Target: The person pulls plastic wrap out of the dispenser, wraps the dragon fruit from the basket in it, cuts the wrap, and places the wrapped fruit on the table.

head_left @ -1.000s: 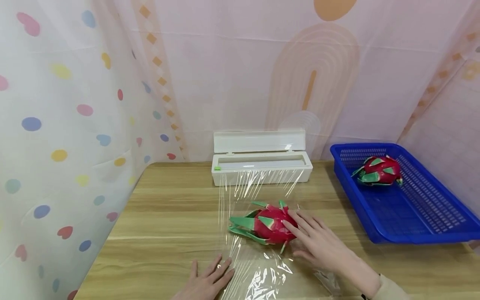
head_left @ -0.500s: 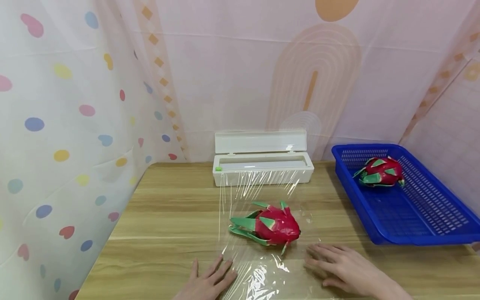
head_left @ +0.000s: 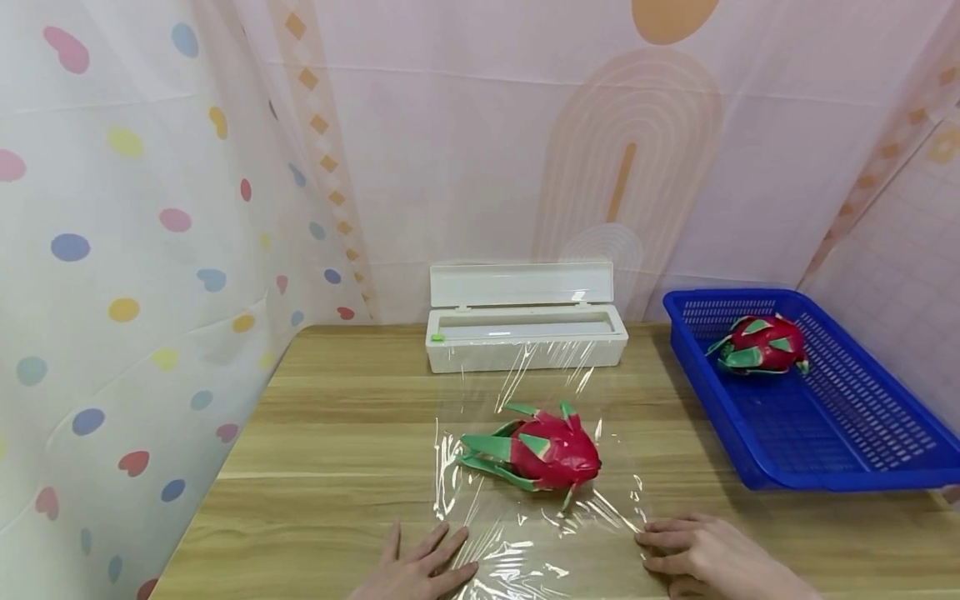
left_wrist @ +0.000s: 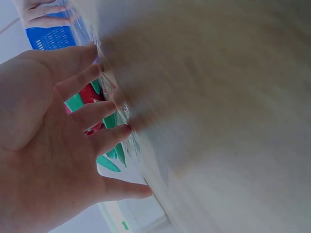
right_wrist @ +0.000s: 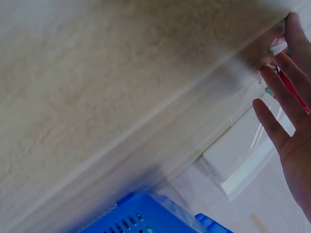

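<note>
A red dragon fruit (head_left: 558, 457) with green scales lies on a sheet of clear plastic wrap (head_left: 555, 542). The wrap runs from a white dispenser box (head_left: 525, 354), its lid raised, toward the near side of the table. My left hand (head_left: 416, 571) rests with spread fingers on the wrap's left edge. At the right edge, my right hand (head_left: 712, 554) touches the wrap with its fingertips. In the left wrist view the left fingers (left_wrist: 109, 138) look extended; in the right wrist view the right fingers (right_wrist: 284, 97) also reach out fairly straight.
A blue basket (head_left: 757, 467) stands on the right of the wooden table (head_left: 322, 467). Inside it lies another dragon fruit (head_left: 765, 343). Patterned curtains (head_left: 450, 150) hang behind the table and at both sides.
My right hand has left the dragon fruit and moved right and nearer, to the wrap's right edge. The wrap's creases have shifted, while the left hand has barely moved.
</note>
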### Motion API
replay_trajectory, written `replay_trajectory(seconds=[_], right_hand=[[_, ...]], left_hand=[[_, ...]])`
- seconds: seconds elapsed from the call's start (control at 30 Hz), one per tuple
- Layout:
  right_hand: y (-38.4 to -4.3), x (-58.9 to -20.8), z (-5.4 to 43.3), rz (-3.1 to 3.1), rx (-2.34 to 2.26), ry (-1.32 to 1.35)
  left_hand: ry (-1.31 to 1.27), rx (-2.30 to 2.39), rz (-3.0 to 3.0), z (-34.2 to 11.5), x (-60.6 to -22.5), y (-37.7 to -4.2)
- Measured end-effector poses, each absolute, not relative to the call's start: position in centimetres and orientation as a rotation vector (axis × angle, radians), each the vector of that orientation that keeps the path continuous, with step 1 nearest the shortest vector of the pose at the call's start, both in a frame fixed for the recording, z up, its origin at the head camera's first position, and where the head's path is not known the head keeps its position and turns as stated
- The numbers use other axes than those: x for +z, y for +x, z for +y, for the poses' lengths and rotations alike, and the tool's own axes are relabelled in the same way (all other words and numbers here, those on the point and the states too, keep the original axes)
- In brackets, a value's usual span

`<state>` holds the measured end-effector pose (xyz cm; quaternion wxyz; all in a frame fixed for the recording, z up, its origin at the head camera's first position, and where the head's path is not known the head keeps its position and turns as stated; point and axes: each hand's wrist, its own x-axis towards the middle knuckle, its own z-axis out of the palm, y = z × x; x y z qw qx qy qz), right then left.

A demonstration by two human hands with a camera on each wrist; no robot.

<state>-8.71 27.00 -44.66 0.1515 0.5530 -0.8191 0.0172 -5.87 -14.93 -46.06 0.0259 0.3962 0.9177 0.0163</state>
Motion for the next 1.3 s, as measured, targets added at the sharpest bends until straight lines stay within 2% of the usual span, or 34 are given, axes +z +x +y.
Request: replay_trajectory(seconds=[0.2,0.43,0.9,1.3], right_hand=[[-9.0,-44.8,26.6,-2.232,0.017,1.538],[-10.2,-43.3,25.7,-2.032,-0.001,1.407],[-13.1,-41.3,20.2,-1.812,0.021,1.088],[-15.2,-41.5,17.1,-1.838,0.033,1.051]], left_hand=[[1.214,0.050,2.834,-14.9,-46.2,-5.7],[1.163,0.069,2.823,-14.8,-46.1,-5.6],[1.182,0.063,2.812,-14.8,-45.9,-5.6],[1.198,0.042,2.848,-14.6,-46.2,-5.4]])
